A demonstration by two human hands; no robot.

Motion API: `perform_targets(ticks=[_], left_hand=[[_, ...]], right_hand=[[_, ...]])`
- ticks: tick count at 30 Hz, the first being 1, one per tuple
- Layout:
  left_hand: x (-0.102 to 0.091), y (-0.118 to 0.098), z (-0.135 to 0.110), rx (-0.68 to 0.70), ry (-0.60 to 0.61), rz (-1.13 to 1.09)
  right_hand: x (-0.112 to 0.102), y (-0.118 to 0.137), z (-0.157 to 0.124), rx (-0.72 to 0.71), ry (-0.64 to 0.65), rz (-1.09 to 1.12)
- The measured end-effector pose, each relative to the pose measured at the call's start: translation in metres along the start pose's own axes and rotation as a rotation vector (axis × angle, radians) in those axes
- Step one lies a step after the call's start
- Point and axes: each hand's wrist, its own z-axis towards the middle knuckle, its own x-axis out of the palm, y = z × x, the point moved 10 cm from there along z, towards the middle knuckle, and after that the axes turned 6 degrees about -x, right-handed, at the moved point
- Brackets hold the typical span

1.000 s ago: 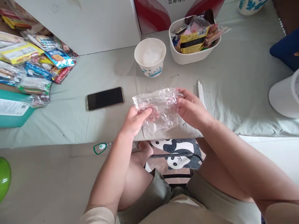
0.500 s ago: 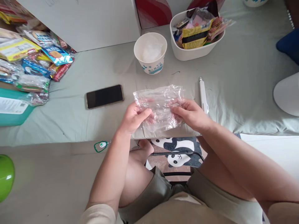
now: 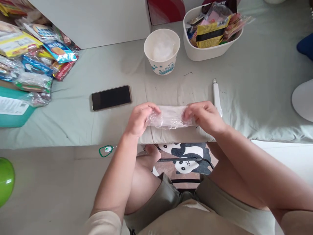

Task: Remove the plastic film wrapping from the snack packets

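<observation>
A crinkled clear plastic bag (image 3: 170,117) is stretched between my two hands, folded into a narrow strip just above the near edge of the bed. Its left end is pinched by my left hand (image 3: 141,118), fingers curled over the top. My right hand (image 3: 205,116) grips the other end the same way, with the fingertips partly behind the plastic. Just beyond the right hand lies a white utility knife (image 3: 216,96). A paper tub (image 3: 161,67) with crumpled clear plastic (image 3: 164,48) inside stands farther back.
A black phone (image 3: 111,98) lies left of my hands. Several packaged snacks (image 3: 36,63) are heaped at the far left beside a teal container (image 3: 14,109). At the back right, a white bin (image 3: 212,54) holds more wrapped snacks. A white board (image 3: 97,19) stands at the back.
The bag was spread out as a wider sheet and is now folded down into a narrow band. My fingers have curled over its upper edge. The view has shifted slightly.
</observation>
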Motion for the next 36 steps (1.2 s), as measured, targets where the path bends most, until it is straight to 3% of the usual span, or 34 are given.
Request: perform_targets(ticks=[3, 5, 7, 10, 13, 15, 17, 19, 22, 24, 26, 32, 34, 36], left_hand=[[0.003, 0.003, -0.001, 0.004, 0.042, 0.079], [0.009, 0.003, -0.004, 0.014, 0.115, 0.084], [0.017, 0.002, -0.006, 0.022, 0.192, 0.106], [0.027, 0.003, -0.005, 0.052, 0.261, 0.192], [0.027, 0.002, -0.001, 0.136, 0.210, 0.342], [0.022, -0.011, -0.002, 0.273, 0.063, 0.452], [0.018, -0.034, -0.016, 0.472, -0.144, 0.582], [0.030, -0.055, -0.036, 0.672, -0.258, 0.719], [0.070, -0.057, -0.051, 0.808, -0.072, 0.847], [0.083, -0.048, -0.049, 0.773, 0.047, 0.838], [0.081, -0.040, -0.042, 0.687, 0.088, 0.762], [0.055, -0.023, -0.024, 0.454, 0.054, 0.555], [0.046, -0.013, -0.018, 0.341, 0.028, 0.521], [0.038, -0.004, -0.014, 0.238, -0.005, 0.500]], right_hand=[[-0.017, 0.011, 0.000, -0.122, -0.088, -0.178], [-0.032, 0.013, 0.000, -0.152, -0.197, -0.075], [-0.033, 0.007, 0.002, -0.082, -0.181, 0.106], [0.006, -0.005, 0.000, 0.120, 0.136, 0.246], [0.043, -0.014, -0.017, 0.298, 0.418, 0.147], [0.049, -0.019, -0.024, 0.350, 0.421, 0.062], [0.044, -0.022, -0.023, 0.353, 0.338, -0.001], [0.038, -0.024, -0.020, 0.318, 0.269, -0.054], [0.037, -0.021, -0.013, 0.200, 0.246, -0.062], [0.038, -0.014, -0.010, 0.115, 0.248, -0.005], [0.040, -0.008, -0.009, 0.081, 0.254, 0.070], [0.046, 0.005, -0.010, 0.035, 0.303, 0.176], [0.046, 0.003, -0.009, 0.025, 0.315, 0.111], [0.037, -0.003, -0.008, 0.031, 0.235, -0.024]])
